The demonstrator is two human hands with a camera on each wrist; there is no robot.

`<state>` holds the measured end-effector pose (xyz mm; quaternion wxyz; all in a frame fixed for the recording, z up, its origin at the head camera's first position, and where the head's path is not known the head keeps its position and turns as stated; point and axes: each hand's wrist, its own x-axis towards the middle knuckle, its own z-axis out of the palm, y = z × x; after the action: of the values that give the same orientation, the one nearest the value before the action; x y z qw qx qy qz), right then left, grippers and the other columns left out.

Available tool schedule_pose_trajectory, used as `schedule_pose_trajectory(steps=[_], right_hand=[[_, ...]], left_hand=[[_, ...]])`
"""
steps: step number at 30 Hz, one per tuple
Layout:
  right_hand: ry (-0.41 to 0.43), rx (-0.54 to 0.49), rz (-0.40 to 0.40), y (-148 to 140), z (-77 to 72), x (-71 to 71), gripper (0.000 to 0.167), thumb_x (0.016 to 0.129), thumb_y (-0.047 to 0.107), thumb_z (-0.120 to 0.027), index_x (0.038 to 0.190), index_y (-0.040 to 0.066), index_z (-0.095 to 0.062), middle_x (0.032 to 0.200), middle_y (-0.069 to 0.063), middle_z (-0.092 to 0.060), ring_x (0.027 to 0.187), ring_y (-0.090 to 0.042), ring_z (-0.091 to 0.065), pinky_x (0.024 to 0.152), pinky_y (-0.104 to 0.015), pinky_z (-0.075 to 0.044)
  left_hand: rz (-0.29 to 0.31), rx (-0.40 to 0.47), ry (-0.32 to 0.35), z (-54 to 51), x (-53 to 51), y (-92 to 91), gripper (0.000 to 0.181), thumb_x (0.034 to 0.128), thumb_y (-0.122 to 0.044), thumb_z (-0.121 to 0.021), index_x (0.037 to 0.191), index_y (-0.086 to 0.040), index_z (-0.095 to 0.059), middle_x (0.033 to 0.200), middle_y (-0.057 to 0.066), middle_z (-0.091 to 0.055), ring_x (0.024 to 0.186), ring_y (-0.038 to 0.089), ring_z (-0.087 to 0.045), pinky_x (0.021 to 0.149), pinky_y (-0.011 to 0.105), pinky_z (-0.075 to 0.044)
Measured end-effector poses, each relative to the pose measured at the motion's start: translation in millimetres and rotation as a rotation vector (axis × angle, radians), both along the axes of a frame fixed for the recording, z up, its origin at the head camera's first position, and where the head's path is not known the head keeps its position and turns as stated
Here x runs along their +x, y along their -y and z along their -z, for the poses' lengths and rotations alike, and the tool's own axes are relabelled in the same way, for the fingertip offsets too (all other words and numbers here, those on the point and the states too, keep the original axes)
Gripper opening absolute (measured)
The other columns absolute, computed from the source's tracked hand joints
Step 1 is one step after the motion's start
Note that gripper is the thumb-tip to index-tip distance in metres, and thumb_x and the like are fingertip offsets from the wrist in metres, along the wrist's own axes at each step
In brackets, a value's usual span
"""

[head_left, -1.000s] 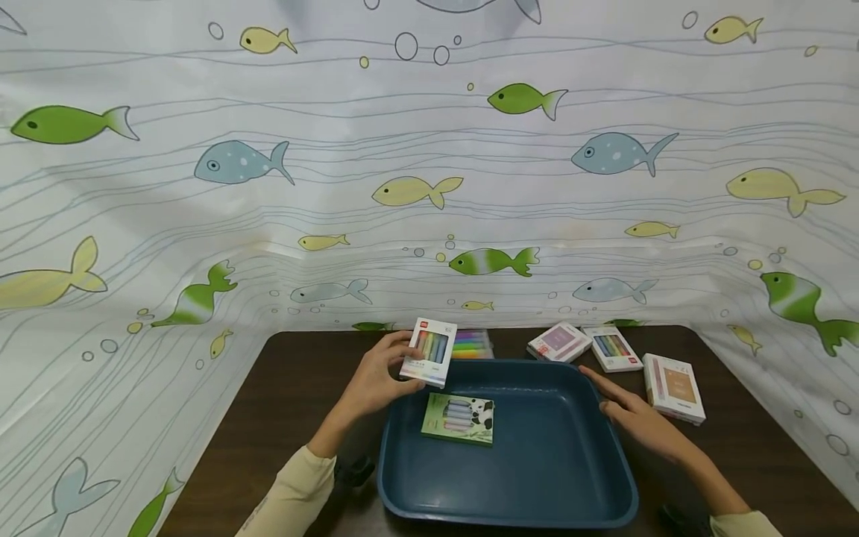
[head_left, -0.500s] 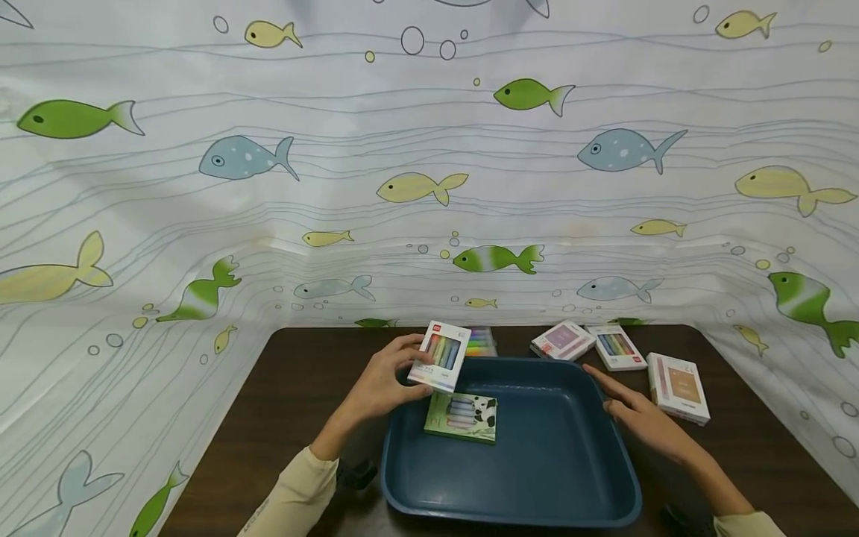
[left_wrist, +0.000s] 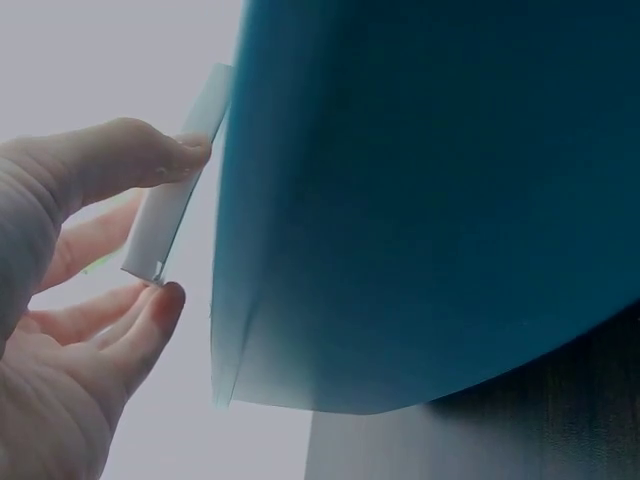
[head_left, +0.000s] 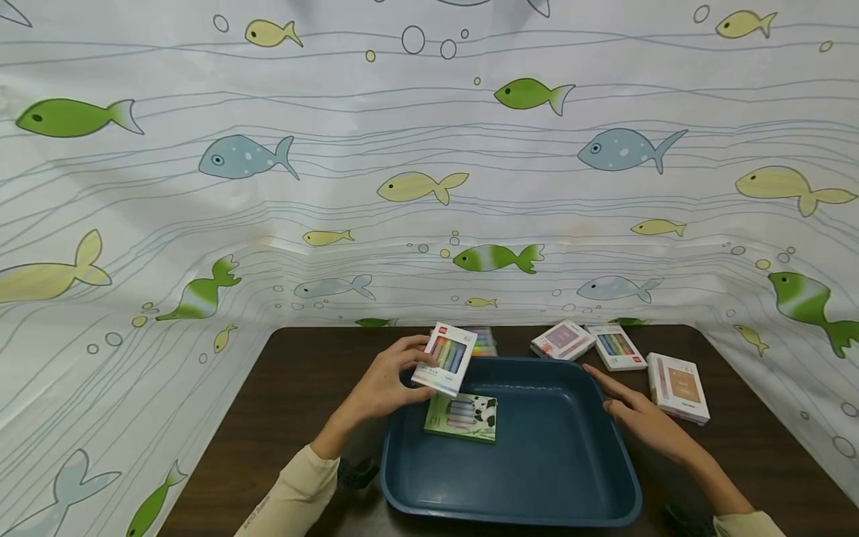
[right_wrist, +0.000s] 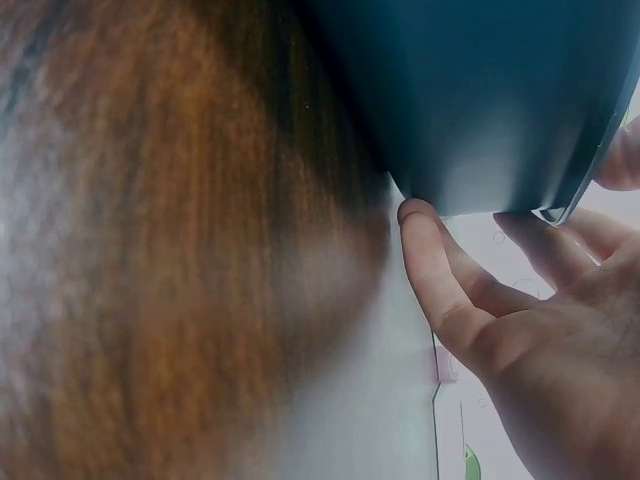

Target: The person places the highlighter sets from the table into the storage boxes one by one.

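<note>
White windowed box [head_left: 443,359]: pinched by the left hand [head_left: 384,384], tilted at the far left corner of the blue tray [head_left: 546,470]
Right hand [head_left: 646,425]: fingers spread, touching the tray's right side
Green panda box [head_left: 461,419]: lying inside, left

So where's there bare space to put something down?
In the blue tray, right of the green panda box; and on the dark table, left of the left hand. It's crowded around the tray's far right corner, where three boxes sit close, and its far left corner, where that hand holds a white box.
</note>
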<state>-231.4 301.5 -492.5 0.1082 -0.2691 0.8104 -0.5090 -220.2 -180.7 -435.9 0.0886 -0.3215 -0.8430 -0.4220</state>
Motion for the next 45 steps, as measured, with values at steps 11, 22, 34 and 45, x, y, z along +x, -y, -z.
schedule_pose_trajectory(steps=[11, 22, 34, 45], right_hand=[[0.001, -0.015, -0.007, -0.7, 1.2, 0.5, 0.054, 0.113, 0.016, -0.036, 0.164, 0.012, -0.018, 0.167, -0.019, -0.014, 0.136, 0.01, -0.03, 0.097, -0.021, -0.044], [-0.031, 0.009, 0.011, -0.7, 0.3, -1.4, 0.054, 0.113, 0.013, -0.038, 0.164, 0.015, -0.021, 0.165, -0.018, -0.021, 0.134, 0.005, -0.038, 0.094, -0.026, -0.048], [-0.033, 0.004, 0.015, -0.9, 0.2, -0.7, 0.054, 0.113, 0.015, -0.038, 0.164, 0.014, -0.021, 0.166, -0.016, -0.019, 0.134, 0.006, -0.036, 0.096, -0.024, -0.046], [-0.018, -0.006, 0.008, 0.0, -1.4, -0.1, 0.054, 0.113, 0.015, -0.038, 0.164, 0.013, -0.021, 0.165, -0.019, -0.019, 0.134, 0.006, -0.036, 0.095, -0.024, -0.046]], left_hand=[[0.015, -0.086, 0.004, -2.1, 2.5, -3.2, 0.039, 0.0813, -0.014, -0.088, 0.116, -0.007, -0.072, 0.149, 0.017, -0.046, 0.13, 0.032, -0.05, 0.1, 0.05, -0.046], [0.045, -0.11, 0.01, -2.4, 3.0, -2.9, 0.036, 0.0823, -0.018, -0.088, 0.115, -0.011, -0.073, 0.152, 0.015, -0.044, 0.135, 0.034, -0.047, 0.101, 0.052, -0.045], [0.093, -0.117, -0.008, -4.1, 5.3, -4.2, 0.036, 0.0846, -0.019, -0.086, 0.117, -0.011, -0.072, 0.15, 0.014, -0.045, 0.132, 0.033, -0.05, 0.099, 0.048, -0.048], [0.123, -0.122, 0.012, -3.4, 7.1, -3.7, 0.038, 0.0847, -0.021, -0.086, 0.119, -0.015, -0.072, 0.152, 0.011, -0.044, 0.135, 0.028, -0.047, 0.101, 0.047, -0.047]])
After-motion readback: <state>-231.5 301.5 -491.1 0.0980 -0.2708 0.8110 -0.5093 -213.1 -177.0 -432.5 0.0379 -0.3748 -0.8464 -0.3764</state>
